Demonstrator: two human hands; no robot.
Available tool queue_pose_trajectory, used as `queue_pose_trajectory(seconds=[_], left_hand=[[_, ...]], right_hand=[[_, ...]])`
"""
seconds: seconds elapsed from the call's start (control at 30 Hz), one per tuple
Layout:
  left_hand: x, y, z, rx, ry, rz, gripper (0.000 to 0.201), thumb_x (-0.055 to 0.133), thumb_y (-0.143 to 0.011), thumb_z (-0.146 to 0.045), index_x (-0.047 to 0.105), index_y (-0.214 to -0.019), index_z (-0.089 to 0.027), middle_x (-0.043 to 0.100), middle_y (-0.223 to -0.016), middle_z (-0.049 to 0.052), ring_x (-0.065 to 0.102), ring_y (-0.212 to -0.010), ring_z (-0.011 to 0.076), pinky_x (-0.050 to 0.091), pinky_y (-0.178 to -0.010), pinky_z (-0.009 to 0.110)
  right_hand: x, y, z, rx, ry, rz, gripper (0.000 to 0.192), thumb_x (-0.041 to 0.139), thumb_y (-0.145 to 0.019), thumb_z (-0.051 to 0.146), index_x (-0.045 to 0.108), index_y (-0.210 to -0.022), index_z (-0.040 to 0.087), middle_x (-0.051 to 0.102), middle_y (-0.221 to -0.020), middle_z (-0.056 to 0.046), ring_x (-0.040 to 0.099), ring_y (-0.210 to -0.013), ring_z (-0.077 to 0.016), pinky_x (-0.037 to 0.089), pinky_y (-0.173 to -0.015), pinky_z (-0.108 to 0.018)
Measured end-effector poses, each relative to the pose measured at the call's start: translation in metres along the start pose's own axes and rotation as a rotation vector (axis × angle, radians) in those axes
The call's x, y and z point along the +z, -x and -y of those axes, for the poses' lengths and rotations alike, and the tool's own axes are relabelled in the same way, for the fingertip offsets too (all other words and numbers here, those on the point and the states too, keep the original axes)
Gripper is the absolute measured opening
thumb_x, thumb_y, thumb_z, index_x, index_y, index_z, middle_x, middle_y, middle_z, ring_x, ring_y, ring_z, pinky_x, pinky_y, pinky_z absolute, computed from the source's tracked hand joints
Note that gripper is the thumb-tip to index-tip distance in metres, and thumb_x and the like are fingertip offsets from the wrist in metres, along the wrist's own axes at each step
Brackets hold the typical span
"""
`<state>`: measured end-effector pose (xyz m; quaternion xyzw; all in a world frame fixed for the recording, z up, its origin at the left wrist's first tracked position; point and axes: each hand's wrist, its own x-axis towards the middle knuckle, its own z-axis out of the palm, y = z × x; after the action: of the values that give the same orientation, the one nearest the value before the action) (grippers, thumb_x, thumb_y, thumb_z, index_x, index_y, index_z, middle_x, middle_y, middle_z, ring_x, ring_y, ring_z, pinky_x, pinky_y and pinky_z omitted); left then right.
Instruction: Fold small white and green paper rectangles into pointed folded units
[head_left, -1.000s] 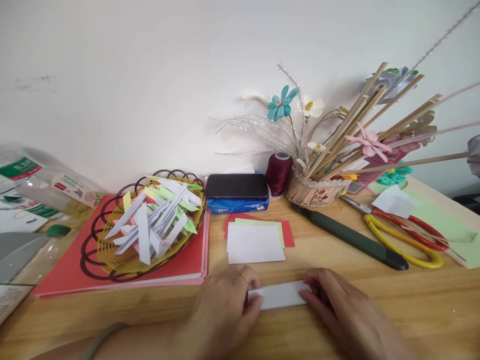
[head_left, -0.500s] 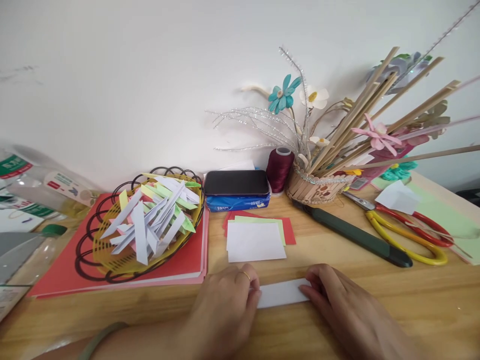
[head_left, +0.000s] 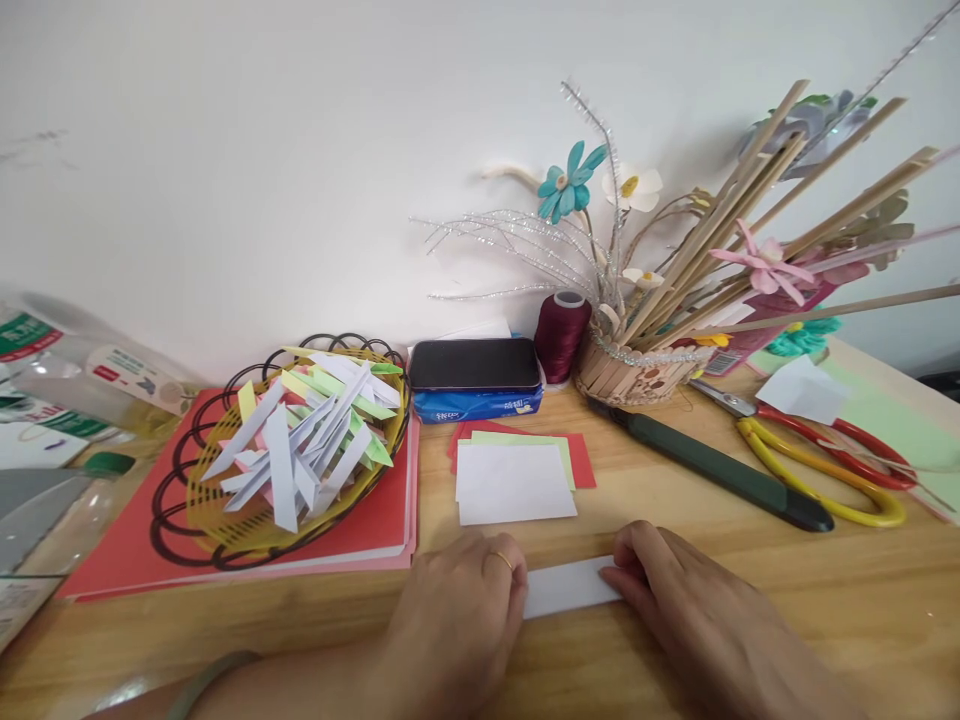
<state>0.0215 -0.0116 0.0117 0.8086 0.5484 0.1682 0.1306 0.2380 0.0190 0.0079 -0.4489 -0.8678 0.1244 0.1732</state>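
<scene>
A narrow folded strip of white paper (head_left: 571, 586) lies on the wooden table between my hands. My left hand (head_left: 465, 610) is closed over its left end, fingers curled and pressed down; that end is hidden under them. At the right end, my right hand (head_left: 667, 595) pinches the strip between thumb and bent forefinger. Just beyond it lies a small stack of paper rectangles, with a white sheet (head_left: 516, 484) on top and a light green sheet (head_left: 567, 462) and a red sheet (head_left: 582, 461) showing behind.
At left, a yellow basket (head_left: 201, 510) of folded paper pieces sits on red paper (head_left: 127, 545), near plastic bottles (head_left: 56, 350). A phone (head_left: 474, 364) rests on a blue packet (head_left: 465, 404). Thread (head_left: 561, 335), a stick-filled holder (head_left: 637, 372), a dark green-handled tool (head_left: 720, 470) and scissors (head_left: 817, 470) stand or lie rightward.
My left hand has shifted slightly right along the strip, covering a little more of its left end. My right hand stays at the right end. The view has moved slightly.
</scene>
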Motion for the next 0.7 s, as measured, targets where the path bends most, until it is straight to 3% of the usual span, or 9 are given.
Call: queue_pose_trajectory(seconds=[0.13, 0.27, 0.37, 0.47, 0.53, 0.6, 0.7], left_hand=[[0.006, 0.002, 0.002, 0.126, -0.169, 0.005, 0.016, 0.05, -0.079, -0.007, 0.054, -0.087, -0.02, 0.061, -0.067, -0.002, 0.057, -0.062, 0.017, 0.036, -0.049, 0.023], [0.008, 0.006, 0.005, 0.342, -0.289, -0.063, 0.044, 0.055, -0.078, -0.008, 0.049, -0.117, -0.025, 0.056, -0.065, -0.003, 0.052, -0.06, 0.0175, 0.034, -0.045, 0.023], [0.008, 0.008, 0.007, 0.382, -0.334, -0.059, 0.049, 0.057, -0.076, -0.007, 0.048, -0.121, -0.024, 0.055, -0.065, -0.002, 0.051, -0.06, 0.0173, 0.036, -0.044, 0.023], [0.008, 0.008, 0.007, 0.399, -0.373, -0.055, 0.051, 0.062, -0.074, -0.008, 0.05, -0.122, -0.023, 0.055, -0.066, -0.002, 0.052, -0.06, 0.0178, 0.036, -0.043, 0.023], [0.007, 0.006, 0.006, 0.408, -0.399, -0.044, 0.052, 0.066, -0.074, -0.013, 0.05, -0.123, -0.022, 0.055, -0.066, -0.002, 0.053, -0.061, 0.0186, 0.037, -0.042, 0.023], [0.005, 0.005, 0.005, 0.418, -0.419, -0.035, 0.053, 0.068, -0.074, -0.016, 0.051, -0.123, -0.021, 0.055, -0.065, -0.002, 0.053, -0.061, 0.0187, 0.039, -0.041, 0.024], [0.002, 0.007, 0.003, 0.446, -0.472, -0.022, 0.053, 0.068, -0.074, -0.018, 0.052, -0.124, -0.019, 0.055, -0.065, -0.001, 0.054, -0.061, 0.0184, 0.042, -0.043, 0.026]], right_hand=[[0.002, 0.001, 0.0, 0.016, 0.007, -0.012, 0.019, 0.037, -0.092, 0.028, 0.039, -0.073, 0.024, 0.055, -0.063, 0.001, 0.057, -0.053, -0.0156, 0.044, -0.047, -0.026], [0.003, 0.003, -0.004, 0.052, -0.026, 0.006, 0.019, 0.038, -0.092, 0.029, 0.041, -0.074, 0.024, 0.056, -0.066, 0.0, 0.058, -0.057, -0.0157, 0.047, -0.052, -0.027], [0.0, 0.008, -0.006, 0.05, -0.017, -0.024, 0.019, 0.038, -0.093, 0.027, 0.046, -0.076, 0.023, 0.059, -0.07, -0.001, 0.059, -0.062, -0.0156, 0.049, -0.055, -0.027], [-0.003, 0.018, -0.001, -0.106, 0.068, -0.187, 0.022, 0.034, -0.094, 0.024, 0.056, -0.098, 0.022, 0.067, -0.089, -0.006, 0.064, -0.08, -0.0189, 0.053, -0.07, -0.032], [-0.002, 0.023, 0.007, -0.285, 0.145, -0.249, 0.033, 0.036, -0.093, 0.028, 0.05, -0.122, 0.02, 0.066, -0.109, -0.008, 0.061, -0.1, -0.0211, 0.051, -0.084, -0.034], [0.0, 0.027, 0.017, -0.448, 0.269, -0.196, 0.043, 0.042, -0.091, 0.038, 0.048, -0.128, 0.017, 0.062, -0.119, -0.008, 0.056, -0.111, -0.0204, 0.05, -0.086, -0.031], [0.004, 0.029, 0.025, -0.504, 0.463, -0.099, 0.053, 0.045, -0.087, 0.047, 0.052, -0.125, 0.009, 0.055, -0.128, -0.01, 0.051, -0.117, -0.0216, 0.051, -0.086, -0.03]])
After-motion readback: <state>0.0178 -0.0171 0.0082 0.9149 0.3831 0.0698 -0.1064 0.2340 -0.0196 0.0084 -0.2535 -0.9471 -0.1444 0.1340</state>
